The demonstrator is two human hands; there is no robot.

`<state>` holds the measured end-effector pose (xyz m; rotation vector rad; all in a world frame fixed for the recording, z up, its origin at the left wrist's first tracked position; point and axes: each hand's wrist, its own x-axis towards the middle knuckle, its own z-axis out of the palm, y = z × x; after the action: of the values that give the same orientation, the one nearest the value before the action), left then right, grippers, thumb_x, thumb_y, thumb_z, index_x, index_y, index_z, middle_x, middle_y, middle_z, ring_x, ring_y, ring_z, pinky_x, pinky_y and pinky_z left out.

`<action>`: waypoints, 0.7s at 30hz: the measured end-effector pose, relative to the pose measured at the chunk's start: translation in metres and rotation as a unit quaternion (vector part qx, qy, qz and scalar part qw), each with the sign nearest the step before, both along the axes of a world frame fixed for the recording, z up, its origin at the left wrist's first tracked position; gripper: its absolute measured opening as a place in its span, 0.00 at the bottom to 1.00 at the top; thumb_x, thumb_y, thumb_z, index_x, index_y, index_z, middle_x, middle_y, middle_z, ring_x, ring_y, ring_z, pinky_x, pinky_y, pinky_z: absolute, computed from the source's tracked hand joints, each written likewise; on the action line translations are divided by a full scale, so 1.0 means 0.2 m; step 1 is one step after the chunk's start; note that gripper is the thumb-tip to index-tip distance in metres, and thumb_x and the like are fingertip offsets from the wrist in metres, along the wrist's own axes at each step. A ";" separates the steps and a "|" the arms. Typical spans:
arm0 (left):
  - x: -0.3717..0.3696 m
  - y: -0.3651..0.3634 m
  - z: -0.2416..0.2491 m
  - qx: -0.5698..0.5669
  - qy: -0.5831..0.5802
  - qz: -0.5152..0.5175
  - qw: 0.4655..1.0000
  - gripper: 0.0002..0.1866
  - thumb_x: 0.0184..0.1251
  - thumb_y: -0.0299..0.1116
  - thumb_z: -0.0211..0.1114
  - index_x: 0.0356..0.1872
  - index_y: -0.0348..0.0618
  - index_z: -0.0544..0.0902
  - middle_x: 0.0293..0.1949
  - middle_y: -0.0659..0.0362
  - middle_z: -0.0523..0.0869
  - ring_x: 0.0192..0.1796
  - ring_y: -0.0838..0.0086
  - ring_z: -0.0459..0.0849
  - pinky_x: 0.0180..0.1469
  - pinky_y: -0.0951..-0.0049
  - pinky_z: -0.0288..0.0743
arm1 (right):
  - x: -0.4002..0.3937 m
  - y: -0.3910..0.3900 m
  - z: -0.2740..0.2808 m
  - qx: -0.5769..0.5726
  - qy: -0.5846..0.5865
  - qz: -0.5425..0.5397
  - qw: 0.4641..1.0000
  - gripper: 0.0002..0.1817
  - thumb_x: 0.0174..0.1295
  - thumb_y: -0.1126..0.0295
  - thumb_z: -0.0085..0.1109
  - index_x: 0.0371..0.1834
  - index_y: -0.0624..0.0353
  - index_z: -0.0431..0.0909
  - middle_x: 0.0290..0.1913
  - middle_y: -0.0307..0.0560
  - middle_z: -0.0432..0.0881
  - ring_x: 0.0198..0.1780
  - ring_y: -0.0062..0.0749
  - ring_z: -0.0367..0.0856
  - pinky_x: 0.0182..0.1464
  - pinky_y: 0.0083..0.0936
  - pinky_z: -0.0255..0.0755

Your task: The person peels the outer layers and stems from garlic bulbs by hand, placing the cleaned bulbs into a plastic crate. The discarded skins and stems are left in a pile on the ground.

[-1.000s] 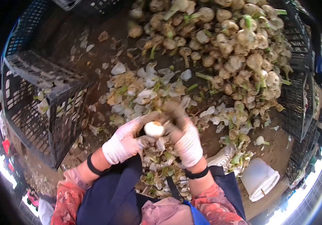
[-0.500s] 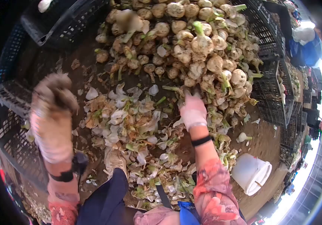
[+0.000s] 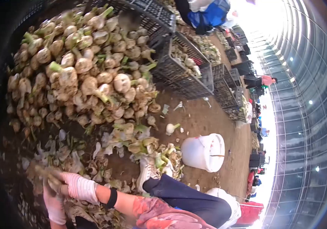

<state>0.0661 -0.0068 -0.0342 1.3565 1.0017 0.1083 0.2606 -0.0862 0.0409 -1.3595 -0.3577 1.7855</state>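
Note:
At the lower left, my right hand, in a pale glove, is brought up against my left hand, also gloved. My right fingers are closed around something brownish and blurred that I cannot make out. The left fingers are largely hidden and smeared by motion. Both hands hover over loose garlic skins and leaf scraps. Beyond them rises a large heap of garlic bulbs, soil-stained, several with short green stems.
A white bucket stands right of the heap, with a loose garlic bulb nearby. Black plastic crates line the heap's far right side. My shoe rests among the skins. Farther off, a person in blue is near more crates.
My view has swung to the right, so the heap and bucket now appear farther left. My right hand has left the heap's edge and come together with my left hand.

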 end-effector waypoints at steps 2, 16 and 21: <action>-0.08 -0.02 -0.07 0.050 -0.035 -0.006 0.998 0.60 0.52 0.68 0.75 0.76 0.33 0.60 0.71 0.47 0.71 0.70 0.62 0.73 0.70 0.62 0.68 | 0.09 0.00 0.07 0.019 -0.109 0.083 0.990 0.26 0.68 0.53 0.62 0.62 0.58 0.78 0.49 0.56 0.85 0.47 0.38 0.83 0.49 0.38 0.76; 0.08 -0.16 0.07 0.331 -0.115 -0.118 0.929 0.36 0.56 0.27 0.75 0.68 0.43 0.70 0.61 0.46 0.77 0.61 0.53 0.80 0.63 0.58 0.74 | -0.18 -0.29 -0.34 0.237 -0.111 -0.049 0.964 0.20 0.79 0.60 0.37 0.61 0.59 0.74 0.56 0.44 0.81 0.58 0.29 0.75 0.65 0.26 0.66; 0.09 -0.27 0.13 0.027 -0.162 -0.019 0.986 0.31 0.57 0.17 0.69 0.65 0.36 0.76 0.59 0.53 0.82 0.58 0.66 0.83 0.63 0.66 0.77 | 0.01 -0.45 0.14 0.144 0.120 -0.091 0.978 0.12 0.75 0.67 0.51 0.57 0.57 0.75 0.48 0.39 0.79 0.49 0.23 0.75 0.56 0.27 0.69</action>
<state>0.0844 -0.0603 -0.0091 1.3552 0.7035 0.3182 0.2618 -0.1766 0.0685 -0.9335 -0.3333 1.6489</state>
